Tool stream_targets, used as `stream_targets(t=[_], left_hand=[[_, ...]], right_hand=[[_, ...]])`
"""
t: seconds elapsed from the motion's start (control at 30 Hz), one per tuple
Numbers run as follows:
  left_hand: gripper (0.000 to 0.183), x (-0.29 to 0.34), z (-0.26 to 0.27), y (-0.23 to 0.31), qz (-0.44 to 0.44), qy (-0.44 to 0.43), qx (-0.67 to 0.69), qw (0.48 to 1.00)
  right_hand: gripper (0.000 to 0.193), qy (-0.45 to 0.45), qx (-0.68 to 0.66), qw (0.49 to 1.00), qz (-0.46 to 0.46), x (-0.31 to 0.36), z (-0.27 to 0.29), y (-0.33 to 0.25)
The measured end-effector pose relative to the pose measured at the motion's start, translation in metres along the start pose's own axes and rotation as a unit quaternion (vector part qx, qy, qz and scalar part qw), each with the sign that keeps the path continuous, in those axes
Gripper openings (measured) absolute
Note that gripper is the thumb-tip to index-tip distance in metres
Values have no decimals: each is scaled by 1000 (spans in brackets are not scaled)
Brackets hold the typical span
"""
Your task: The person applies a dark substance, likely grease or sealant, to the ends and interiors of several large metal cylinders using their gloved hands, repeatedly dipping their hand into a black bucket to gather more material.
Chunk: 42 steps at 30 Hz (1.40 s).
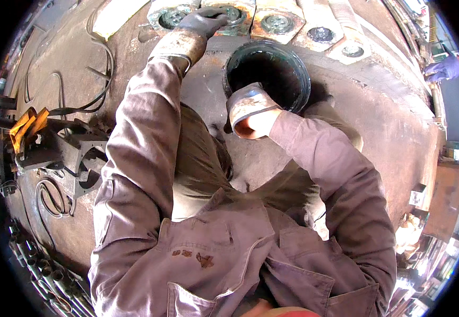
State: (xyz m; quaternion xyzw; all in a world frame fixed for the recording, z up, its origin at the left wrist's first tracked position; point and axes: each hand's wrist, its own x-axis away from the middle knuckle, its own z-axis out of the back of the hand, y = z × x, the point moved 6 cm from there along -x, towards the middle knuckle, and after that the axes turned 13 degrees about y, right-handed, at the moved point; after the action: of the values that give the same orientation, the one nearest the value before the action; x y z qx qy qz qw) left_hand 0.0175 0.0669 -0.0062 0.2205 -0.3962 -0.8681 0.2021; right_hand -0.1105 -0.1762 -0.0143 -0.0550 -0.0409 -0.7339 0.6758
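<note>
My left hand (204, 22), in a dirty glove with dark fingers and a pale cuff, reaches to the far side. Its outstretched fingers lie over the greasy round recess of a pale, angular metal block (244, 26). My right hand (251, 108), also in a stained glove, is down at the near rim of a round black bucket (304, 71). The fingers of that hand go inside and are hidden from view. Dark, shiny smears coat the bucket's rim, and its inside is too dark to make out.
More blocks with round, greasy recesses stand in a row, one block (278, 22) among them. A ribbed hose (345, 16) runs beside the row. Black cables (110, 68) and a dark metal bracket with a yellow part (28, 127) lie at left. Another person (445, 68) is at far right.
</note>
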Motion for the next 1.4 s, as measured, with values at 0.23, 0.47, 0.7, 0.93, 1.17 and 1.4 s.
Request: stream_targets(t=[0.23,0.47,0.7,0.93,1.17,1.4], left_hand=[[45,7,16,23,-52,36,-67,996],[37,3,13,25,-35,16,-87,995],[34,11,7,34,-38,-25,-81,996],[35,3,1,14,-107,57,10,993],[28,10,1,26,-94,-8,-50,994],[32,-5,-18,20,-110,-58,10,992]], right_hand=[[22,-85,11,990,-115,-2,55,17],[73,164,-61,881,-440,49,71,169],[28,130,27,946,-295,45,26,200],[35,101,23,944,-313,8,6,211],[32,92,43,944,-315,4,2,206],[32,125,73,922,-358,24,-27,242]])
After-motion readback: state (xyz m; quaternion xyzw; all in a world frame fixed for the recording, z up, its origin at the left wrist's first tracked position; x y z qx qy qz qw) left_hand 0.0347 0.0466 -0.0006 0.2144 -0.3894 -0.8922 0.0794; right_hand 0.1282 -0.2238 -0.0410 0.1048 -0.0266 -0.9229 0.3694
